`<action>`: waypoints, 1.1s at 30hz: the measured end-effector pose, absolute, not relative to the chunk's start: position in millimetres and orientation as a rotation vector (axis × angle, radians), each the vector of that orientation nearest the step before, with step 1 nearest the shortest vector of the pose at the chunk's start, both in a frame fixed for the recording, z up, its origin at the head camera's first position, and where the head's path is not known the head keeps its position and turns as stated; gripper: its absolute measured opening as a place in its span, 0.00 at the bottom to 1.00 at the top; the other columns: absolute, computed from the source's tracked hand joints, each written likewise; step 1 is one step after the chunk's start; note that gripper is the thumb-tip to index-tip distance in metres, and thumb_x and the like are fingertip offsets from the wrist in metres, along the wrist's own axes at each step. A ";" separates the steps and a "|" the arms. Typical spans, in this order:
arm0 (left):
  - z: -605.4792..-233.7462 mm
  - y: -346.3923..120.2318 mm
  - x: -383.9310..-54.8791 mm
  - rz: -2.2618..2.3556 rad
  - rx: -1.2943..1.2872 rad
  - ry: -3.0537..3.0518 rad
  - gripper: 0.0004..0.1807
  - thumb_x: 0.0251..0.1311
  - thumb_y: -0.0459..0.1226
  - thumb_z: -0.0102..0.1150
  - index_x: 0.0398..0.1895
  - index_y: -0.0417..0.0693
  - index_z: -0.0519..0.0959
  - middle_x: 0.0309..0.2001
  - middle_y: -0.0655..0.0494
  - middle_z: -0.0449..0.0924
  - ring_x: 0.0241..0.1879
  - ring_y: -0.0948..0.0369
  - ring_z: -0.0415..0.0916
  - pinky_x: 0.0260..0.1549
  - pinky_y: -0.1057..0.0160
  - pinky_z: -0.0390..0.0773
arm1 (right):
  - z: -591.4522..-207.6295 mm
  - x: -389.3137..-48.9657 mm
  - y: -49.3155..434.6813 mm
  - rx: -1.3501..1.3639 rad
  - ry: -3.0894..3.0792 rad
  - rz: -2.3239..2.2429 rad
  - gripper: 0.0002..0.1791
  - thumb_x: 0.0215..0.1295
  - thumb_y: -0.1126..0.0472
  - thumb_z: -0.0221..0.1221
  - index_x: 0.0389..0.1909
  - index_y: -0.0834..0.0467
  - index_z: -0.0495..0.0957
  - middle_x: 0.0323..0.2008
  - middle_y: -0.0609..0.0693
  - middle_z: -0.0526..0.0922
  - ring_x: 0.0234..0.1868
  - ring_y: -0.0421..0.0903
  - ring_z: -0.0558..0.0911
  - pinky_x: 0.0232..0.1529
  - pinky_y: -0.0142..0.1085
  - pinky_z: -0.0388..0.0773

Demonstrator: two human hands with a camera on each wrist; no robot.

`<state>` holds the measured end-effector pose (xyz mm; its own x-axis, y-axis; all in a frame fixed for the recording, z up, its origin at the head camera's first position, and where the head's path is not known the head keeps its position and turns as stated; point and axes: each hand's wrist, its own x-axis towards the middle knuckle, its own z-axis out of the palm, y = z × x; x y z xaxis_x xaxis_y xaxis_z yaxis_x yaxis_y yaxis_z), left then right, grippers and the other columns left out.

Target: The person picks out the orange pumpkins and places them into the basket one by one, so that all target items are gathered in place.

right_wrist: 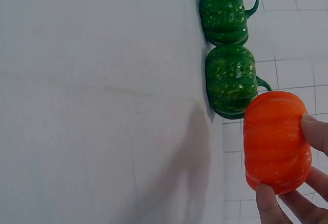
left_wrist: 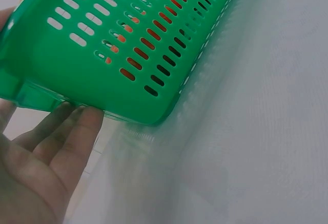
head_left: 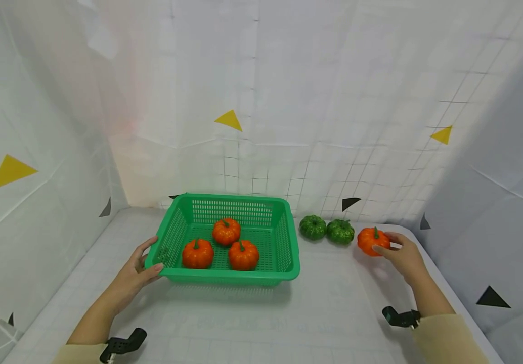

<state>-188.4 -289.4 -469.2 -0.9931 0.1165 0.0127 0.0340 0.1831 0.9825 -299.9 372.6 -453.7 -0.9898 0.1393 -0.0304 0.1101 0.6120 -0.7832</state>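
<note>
My left hand [head_left: 131, 278] grips the left end of a green plastic basket [head_left: 231, 275], thumb on the front corner of the rim and fingers around its side. In the left wrist view, fingertips [left_wrist: 87, 119] touch the underside of the slotted basket [left_wrist: 77, 80]. Inside lie three small orange pumpkins, one at the back [head_left: 226, 231] and two in front. At the right, my right hand [head_left: 407, 257] pinches another orange pumpkin [head_left: 371, 241] between thumb and fingers. Its shadow falls apart from it in the right wrist view, where the pumpkin [right_wrist: 277, 144] shows its ribbed side.
Two green speckled pumpkins [head_left: 313, 227] stand side by side between the basket and the right hand, near the back wall. White sheeting [head_left: 289, 101] with yellow and black triangles surrounds the white table [head_left: 243, 328] at the back and both sides.
</note>
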 end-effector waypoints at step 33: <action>-470.7 -289.2 -188.6 1.951 0.140 2.362 0.46 0.72 0.37 0.57 0.81 0.60 0.39 0.74 0.31 0.49 0.62 0.50 0.68 0.51 0.69 0.77 | -407.1 -268.2 329.2 0.010 -2.807 1.259 0.47 0.63 0.38 0.64 0.75 0.60 0.61 0.71 0.68 0.61 0.65 0.70 0.67 0.55 0.60 0.76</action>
<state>-188.6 -289.2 -470.7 -0.9930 0.1177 0.0004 0.0226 0.1875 0.9820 -268.2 329.2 -407.1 -0.9979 0.0210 0.0619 -0.0323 0.6652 -0.7459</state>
